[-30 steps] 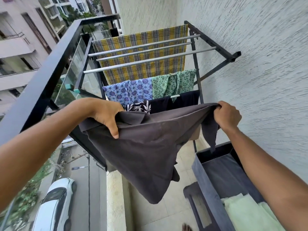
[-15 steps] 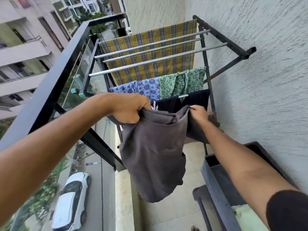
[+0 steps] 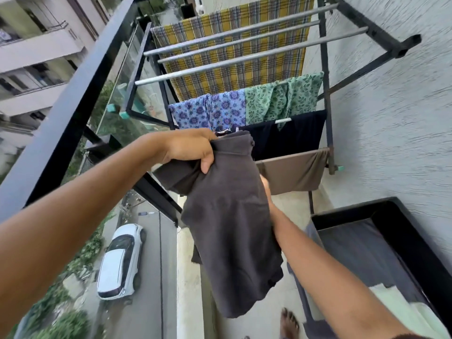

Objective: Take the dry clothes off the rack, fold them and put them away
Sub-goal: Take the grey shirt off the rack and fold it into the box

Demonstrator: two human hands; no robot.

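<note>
A dark grey garment (image 3: 232,228) hangs doubled over in front of me, and my left hand (image 3: 190,148) grips its top edge. My right hand (image 3: 266,189) is behind the cloth's right side, mostly hidden, so its grasp is unclear. Beyond stands the black drying rack (image 3: 326,106). On it hang a yellow plaid cloth (image 3: 232,69), a blue floral piece (image 3: 210,111), a green floral piece (image 3: 281,99), a dark navy garment (image 3: 293,135) and a brown cloth (image 3: 293,170).
A dark fabric basket (image 3: 420,245) stands at lower right against the textured wall, with a folded pale green cloth (image 3: 403,307) inside. The black balcony railing (image 3: 73,106) with glass runs along the left, above a street drop. My bare foot (image 3: 288,321) is on the floor.
My hands came together, folding the spread grey garment in half. My left hand now holds the top alone, while my right hand has dropped behind the hanging cloth.
</note>
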